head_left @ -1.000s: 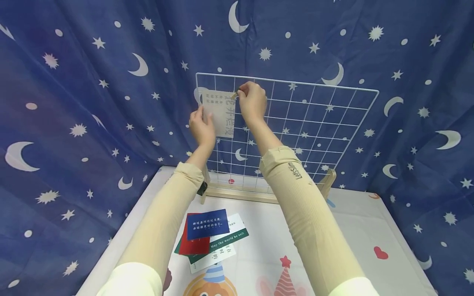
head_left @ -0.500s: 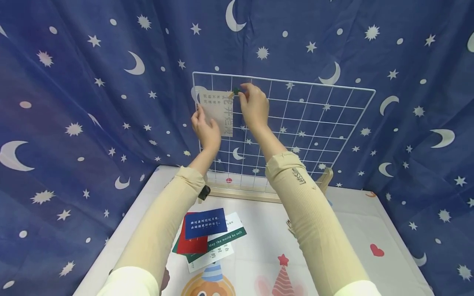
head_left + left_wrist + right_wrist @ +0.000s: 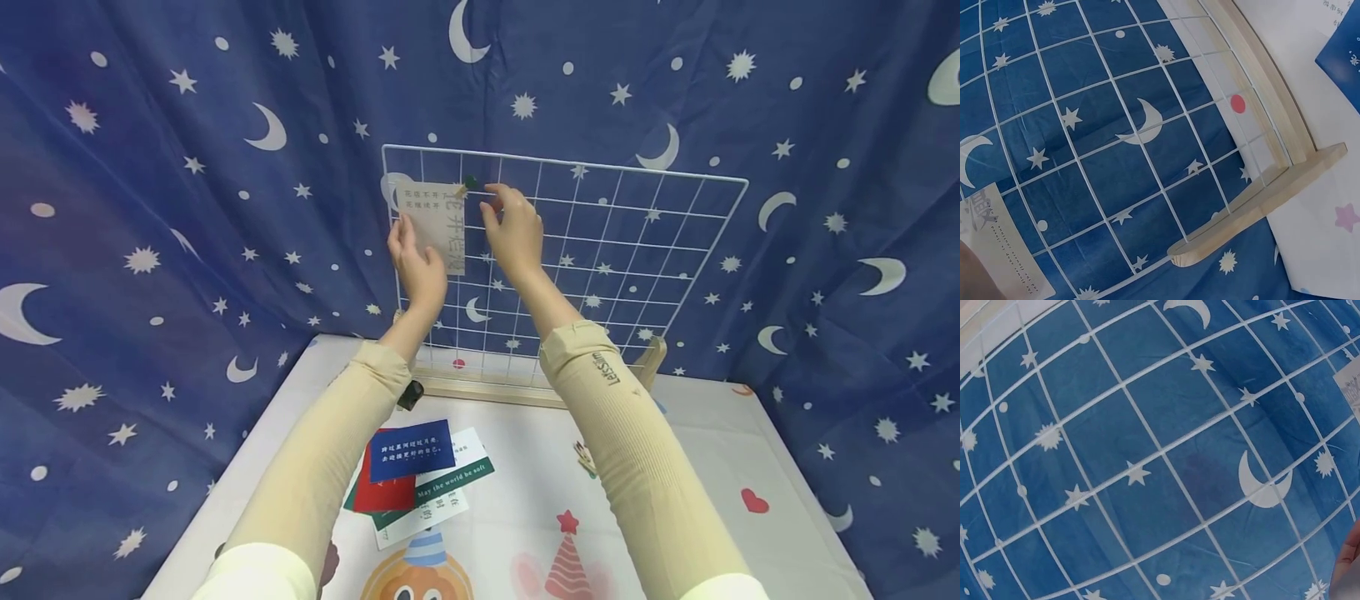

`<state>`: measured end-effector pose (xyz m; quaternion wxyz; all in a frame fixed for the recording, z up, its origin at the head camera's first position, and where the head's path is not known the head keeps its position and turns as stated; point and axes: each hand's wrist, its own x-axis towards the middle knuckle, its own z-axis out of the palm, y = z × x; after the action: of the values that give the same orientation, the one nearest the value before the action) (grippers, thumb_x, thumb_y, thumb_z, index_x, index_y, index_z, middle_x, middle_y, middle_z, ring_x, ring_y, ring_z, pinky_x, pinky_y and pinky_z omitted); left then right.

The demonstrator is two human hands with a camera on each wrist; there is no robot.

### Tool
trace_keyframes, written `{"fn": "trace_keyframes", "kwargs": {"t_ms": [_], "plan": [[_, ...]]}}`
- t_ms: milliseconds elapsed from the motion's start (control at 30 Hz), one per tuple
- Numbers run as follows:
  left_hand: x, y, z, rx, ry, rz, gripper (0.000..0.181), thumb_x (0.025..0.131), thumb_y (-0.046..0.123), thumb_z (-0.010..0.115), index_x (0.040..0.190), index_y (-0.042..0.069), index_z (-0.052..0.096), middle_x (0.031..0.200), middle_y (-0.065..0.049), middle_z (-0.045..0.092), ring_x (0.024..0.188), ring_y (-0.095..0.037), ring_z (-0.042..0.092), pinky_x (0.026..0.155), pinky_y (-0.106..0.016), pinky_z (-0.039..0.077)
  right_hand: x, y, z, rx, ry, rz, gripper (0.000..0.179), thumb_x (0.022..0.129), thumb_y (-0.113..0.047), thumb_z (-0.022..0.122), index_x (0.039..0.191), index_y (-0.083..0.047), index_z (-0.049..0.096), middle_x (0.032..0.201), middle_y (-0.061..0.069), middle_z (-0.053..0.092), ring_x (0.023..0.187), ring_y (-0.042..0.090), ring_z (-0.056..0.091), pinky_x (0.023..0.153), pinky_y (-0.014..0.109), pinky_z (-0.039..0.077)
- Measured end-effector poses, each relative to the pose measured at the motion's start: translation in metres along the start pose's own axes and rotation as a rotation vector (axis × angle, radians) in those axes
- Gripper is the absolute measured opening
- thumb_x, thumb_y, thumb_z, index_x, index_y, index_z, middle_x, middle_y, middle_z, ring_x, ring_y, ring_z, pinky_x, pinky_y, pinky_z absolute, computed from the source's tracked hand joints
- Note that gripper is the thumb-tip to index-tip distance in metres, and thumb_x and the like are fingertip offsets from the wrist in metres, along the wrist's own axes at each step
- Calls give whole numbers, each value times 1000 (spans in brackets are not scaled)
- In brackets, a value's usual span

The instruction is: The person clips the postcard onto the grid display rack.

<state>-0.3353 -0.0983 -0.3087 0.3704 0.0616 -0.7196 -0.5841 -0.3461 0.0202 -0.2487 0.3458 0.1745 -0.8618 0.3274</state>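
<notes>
A pale card (image 3: 438,242) with dark characters hangs against the upper left of the white wire grid (image 3: 630,218). A small wooden clip (image 3: 462,191) with a dark green ornament sits at the card's top right corner. My left hand (image 3: 420,265) rests on the card's lower left part, fingers extended upward. In the left wrist view the lower end of the card (image 3: 1005,250) shows beside part of that hand. My right hand (image 3: 516,235) is just right of the clip, apart from it, with loosely bent fingers and nothing held.
The grid stands in a wooden base (image 3: 487,391) on a white patterned cloth (image 3: 517,483). Several cards, including a blue card (image 3: 412,451) and a red card (image 3: 384,492), overlap in front. Small wooden clips (image 3: 585,457) lie near my right forearm. A starry blue curtain (image 3: 225,208) hangs behind.
My right fingers have let go of the clip and drawn away to the right. The clip stays on the card's corner. My left fingers have shifted slightly on the card.
</notes>
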Motion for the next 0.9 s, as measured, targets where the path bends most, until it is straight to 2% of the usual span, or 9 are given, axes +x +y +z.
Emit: {"fn": "trace_keyframes", "kwargs": {"t_ms": [133, 300, 400, 733, 900], "plan": [[-3, 1, -1, 17, -15, 14, 65, 88, -6, 48, 148, 5, 25, 152, -16, 24, 141, -28, 27, 118, -32, 22, -5, 5, 0, 11, 14, 5, 28, 94, -18, 56, 119, -6, 61, 95, 10, 69, 60, 18, 55, 53, 22, 39], [-7, -1, -5, 18, -19, 39, 66, 88, -5, 48, 148, 6, 24, 152, -16, 23, 142, -29, 25, 118, -36, 22, -13, 13, 1, 59, 36, -19, 25, 93, -15, 57, 116, -5, 63, 92, 11, 71, 64, 21, 62, 57, 27, 49], [-9, -3, -7, 15, -35, 50, 67, 87, -5, 48, 149, 6, 24, 152, -16, 23, 143, -30, 23, 119, -37, 20, -18, 17, 2, 89, 50, -40, 22, 92, -13, 58, 112, -5, 64, 89, 12, 70, 64, 22, 63, 57, 28, 51], [-25, -11, -13, -35, -121, 115, 68, 89, 2, 51, 149, 8, 21, 139, -18, 35, 132, -30, 34, 114, -41, 27, -38, 35, 4, 170, 85, -82, 19, 91, -8, 58, 105, 1, 66, 81, 15, 68, 51, 19, 49, 48, 15, 34], [-33, -17, -15, -71, -164, 148, 55, 92, 7, 52, 143, 4, 31, 130, -18, 41, 125, -30, 37, 111, -40, 30, -50, 44, 4, 202, 96, -88, 18, 90, -6, 59, 103, 3, 65, 80, 17, 68, 50, 21, 48, 49, 13, 33]]}}
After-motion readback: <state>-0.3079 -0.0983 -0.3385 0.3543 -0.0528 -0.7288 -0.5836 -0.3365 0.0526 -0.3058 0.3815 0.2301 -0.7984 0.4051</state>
